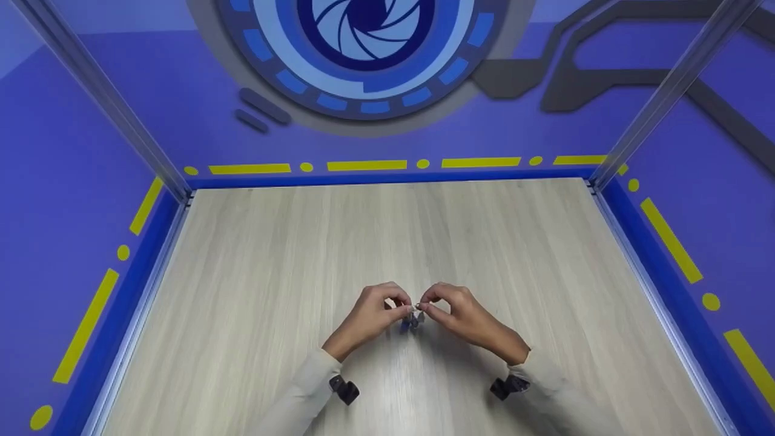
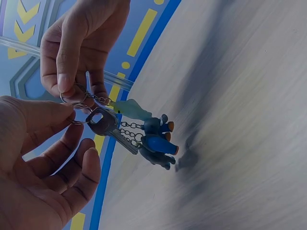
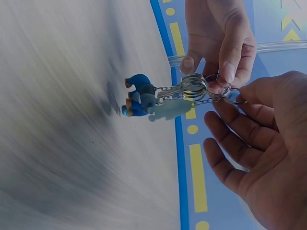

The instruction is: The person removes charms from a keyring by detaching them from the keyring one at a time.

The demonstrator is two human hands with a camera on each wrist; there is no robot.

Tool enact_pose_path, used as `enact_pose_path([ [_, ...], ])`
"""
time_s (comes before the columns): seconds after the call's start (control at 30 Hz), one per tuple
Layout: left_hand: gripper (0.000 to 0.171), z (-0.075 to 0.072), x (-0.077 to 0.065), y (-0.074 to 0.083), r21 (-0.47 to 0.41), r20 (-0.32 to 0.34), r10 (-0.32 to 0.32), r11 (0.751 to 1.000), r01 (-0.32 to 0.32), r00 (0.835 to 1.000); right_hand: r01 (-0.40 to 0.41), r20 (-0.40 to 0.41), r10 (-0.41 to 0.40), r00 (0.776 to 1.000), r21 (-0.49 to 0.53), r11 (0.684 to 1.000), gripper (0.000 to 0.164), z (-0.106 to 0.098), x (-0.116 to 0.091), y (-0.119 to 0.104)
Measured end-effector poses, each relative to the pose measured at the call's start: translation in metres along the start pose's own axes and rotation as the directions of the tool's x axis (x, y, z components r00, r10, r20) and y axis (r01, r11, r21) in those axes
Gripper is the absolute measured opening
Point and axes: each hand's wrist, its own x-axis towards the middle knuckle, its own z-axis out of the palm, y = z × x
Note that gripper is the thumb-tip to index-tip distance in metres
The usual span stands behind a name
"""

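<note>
Centrally, at about half past five from the middle of the head view: a key bunch (image 1: 414, 321) suspended over a wood-grain table (image 1: 272, 248), between left hand (image 1: 374, 310) at nine o'clock and right hand (image 1: 457, 310) at three. At four o'clock from the metal rings (image 2: 80, 106) in the left wrist view, a key (image 2: 102, 122), a pale green charm (image 2: 132, 109) and blue figurines (image 2: 160, 145) on short chains. Likeliest mishap, by judgement: loss of a ring from the fingertips, owing to thin, smooth metal and a hold at the tips alone. Also possible: a snag among chains and key (crowded close beside the rings), or a fall of the whole bunch on simultaneous loosening of both pinches. Pose: sleeved forearms (image 1: 306, 387) from eight and four o'clock, wrists turned inward, fingertips nearly meeting. Left thumb and forefinger pinched on a ring near the key, remaining fingers loosely bent; right thumb and forefinger likewise pinched on a ring. Impossible to tell: one shared ring or two linked ones.
</note>
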Motion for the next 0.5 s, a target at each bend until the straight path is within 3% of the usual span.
enact_pose_path([
  [0.27, 0.007, -0.0008, -0.0003, 0.0007, 0.010, -0.005, 0.005, 1.000, -0.005, 1.000, 0.006, 0.006, -0.006, 1.000, 0.003, 1.000, 0.004, -0.0006, 0.0007, 0.0012],
  [0.5, 0.006, -0.0038, -0.0016, 0.0003, -0.047, -0.022, -0.006, 0.999, 0.005, 1.000, -0.002, -0.001, 0.003, 1.000, 0.018, 1.000, 0.004, -0.0025, -0.0007, 0.0032],
])
